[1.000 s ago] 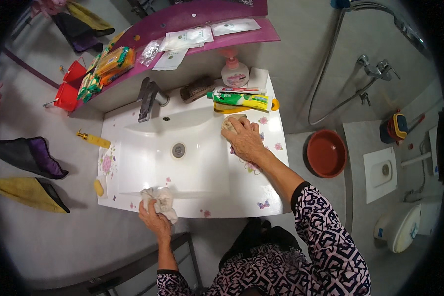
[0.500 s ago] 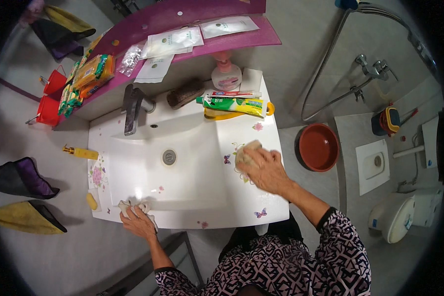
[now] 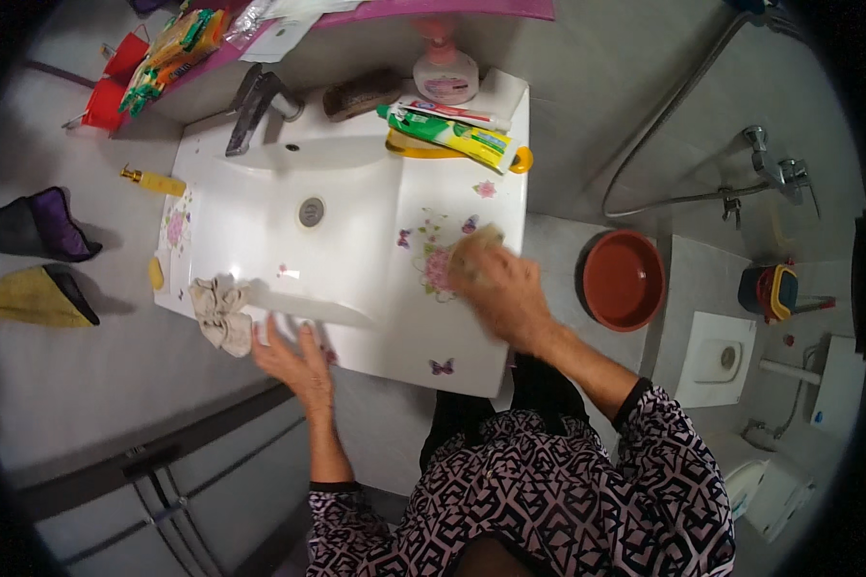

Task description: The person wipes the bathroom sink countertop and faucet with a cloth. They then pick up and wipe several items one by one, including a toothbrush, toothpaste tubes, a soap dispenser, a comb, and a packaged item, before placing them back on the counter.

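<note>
A white washbasin (image 3: 375,337) with flower and butterfly decals spans the middle. On its right counter, my right hand (image 3: 510,293) is closed around a beige sponge-like pad (image 3: 476,248), which it presses near a pink flower decal. The hand is slightly blurred, and the palm hides part of the pad. My left hand (image 3: 298,363) rests at the front rim, fingers spread, holding nothing. Just left of its fingers a crumpled beige cloth (image 3: 221,315) drapes over the front left corner. A grey faucet (image 3: 258,111) stands behind the bowl, above the round drain (image 3: 311,213).
Along the back right lie a green-and-yellow toothpaste tube (image 3: 452,137), a yellow comb (image 3: 419,146), a brown brush (image 3: 361,94) and a pink-topped pump bottle (image 3: 445,75). A yellow pump bottle (image 3: 156,181) and soap (image 3: 157,273) sit left. A red-brown tub (image 3: 624,280) stands on the floor.
My left hand has let go of the cloth and shifted right along the rim. My right hand still moves the pad over the right counter. The view has turned and tilted down.
</note>
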Motion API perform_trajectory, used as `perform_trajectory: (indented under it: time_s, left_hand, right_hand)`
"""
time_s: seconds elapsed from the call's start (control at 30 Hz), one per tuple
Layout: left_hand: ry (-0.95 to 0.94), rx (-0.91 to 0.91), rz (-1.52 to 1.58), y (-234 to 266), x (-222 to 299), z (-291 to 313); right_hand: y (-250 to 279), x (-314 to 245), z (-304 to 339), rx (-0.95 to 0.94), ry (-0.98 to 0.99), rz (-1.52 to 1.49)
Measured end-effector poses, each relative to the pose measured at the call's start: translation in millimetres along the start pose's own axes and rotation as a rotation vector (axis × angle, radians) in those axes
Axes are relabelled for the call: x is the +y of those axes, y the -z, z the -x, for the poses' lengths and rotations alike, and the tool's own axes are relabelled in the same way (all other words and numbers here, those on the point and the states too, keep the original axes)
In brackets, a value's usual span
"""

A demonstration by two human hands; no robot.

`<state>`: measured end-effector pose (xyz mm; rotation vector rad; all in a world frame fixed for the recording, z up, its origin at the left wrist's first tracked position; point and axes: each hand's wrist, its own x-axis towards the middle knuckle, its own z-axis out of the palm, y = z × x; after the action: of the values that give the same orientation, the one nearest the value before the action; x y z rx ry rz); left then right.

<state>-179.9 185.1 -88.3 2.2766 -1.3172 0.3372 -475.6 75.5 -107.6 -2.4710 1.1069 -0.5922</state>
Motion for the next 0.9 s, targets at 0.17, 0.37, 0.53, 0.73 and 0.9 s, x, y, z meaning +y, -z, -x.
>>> perform_trajectory:
  time_s: [0.17,0.37,0.53,0.73,0.9]
  left_hand:
    - [-0.012,-0.185,0.399,-20,101,79]
    - [-0.051,-0.262,0.347,-23,151,99]
    - [0.127,-0.184,0.727,-29,152,103]
    - [0.242,-0.054,1.127,-27,136,104]
    - [0.341,-0.113,1.293,-17,132,103]
  right_hand:
    - [-12,-11,66,0.019,0.37,-0.083]
    - [7,49,-1,0.184,0.34,0.265]
    - [15,60,-50,0.208,0.318,0.044]
    - [-26,-17,-8,0.129,0.637,-0.195]
    - [-18,-36,34,0.038,0.651,-0.23]
